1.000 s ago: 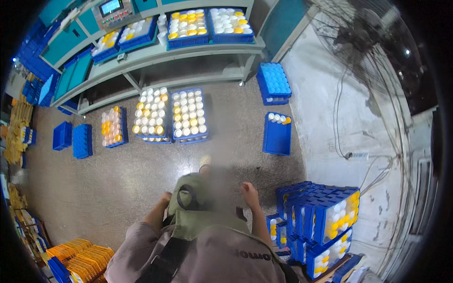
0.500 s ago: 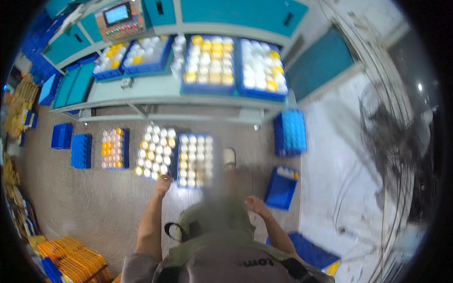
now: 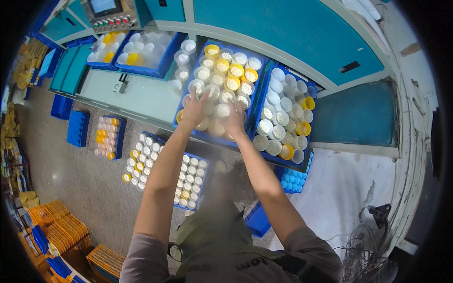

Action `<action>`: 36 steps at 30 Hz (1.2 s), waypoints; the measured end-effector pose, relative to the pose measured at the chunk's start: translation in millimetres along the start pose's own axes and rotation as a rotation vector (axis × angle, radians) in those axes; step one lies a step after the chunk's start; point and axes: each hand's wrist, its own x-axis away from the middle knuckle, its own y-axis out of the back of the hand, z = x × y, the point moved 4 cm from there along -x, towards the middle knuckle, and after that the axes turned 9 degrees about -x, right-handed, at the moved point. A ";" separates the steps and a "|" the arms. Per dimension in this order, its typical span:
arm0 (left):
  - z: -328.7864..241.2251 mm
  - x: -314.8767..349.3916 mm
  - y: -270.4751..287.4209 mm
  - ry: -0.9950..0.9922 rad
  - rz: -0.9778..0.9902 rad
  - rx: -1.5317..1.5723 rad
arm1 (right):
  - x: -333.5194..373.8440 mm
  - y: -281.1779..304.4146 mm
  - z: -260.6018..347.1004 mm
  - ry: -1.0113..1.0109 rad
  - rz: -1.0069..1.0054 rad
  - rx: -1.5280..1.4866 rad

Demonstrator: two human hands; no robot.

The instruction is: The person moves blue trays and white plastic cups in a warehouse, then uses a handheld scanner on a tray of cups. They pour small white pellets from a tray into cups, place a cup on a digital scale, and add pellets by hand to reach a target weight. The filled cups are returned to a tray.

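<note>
Both hands reach forward over a blue crate (image 3: 190, 133) packed with white and yellow plastic cups on the table. Most of its cups hold small white granules. My left hand (image 3: 192, 112) lies over cups at the crate's left-centre, fingers spread. Close to its right, my right hand (image 3: 232, 121) rests over the near cups with its fingers apart. The fingertips are at the cup rims; whether they press on them is hard to tell. Directly right stands another blue crate (image 3: 295, 165) of white and yellow cups, some tilted and some filled with granules.
White cups (image 3: 182, 58) stand in a column left of the crate, beside two more cup-filled crates (image 3: 163, 70). A teal machine (image 3: 283, 33) with a control panel (image 3: 111, 19) runs behind the table. Several crates stand on the floor, including one with white-topped cups (image 3: 204, 165).
My hands have risen from low beside my body to the cups in the table crate. The table now appears closer and larger, and the floor crates have shifted lower in view.
</note>
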 end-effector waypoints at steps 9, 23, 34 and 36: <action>5.7 -9.4 -16.9 0.022 0.063 0.173 | -7.9 -28.5 -4.8 -0.060 0.001 0.115; -28.4 103.7 105.2 -0.136 -0.461 0.382 | 86.6 56.8 107.3 0.076 -0.196 0.140; 37.8 370.9 -49.6 0.071 0.035 0.525 | 362.4 -73.7 39.2 -0.145 0.100 0.183; 68.5 405.1 -121.0 0.097 0.179 0.386 | 390.6 -140.0 -18.3 -0.188 0.290 0.168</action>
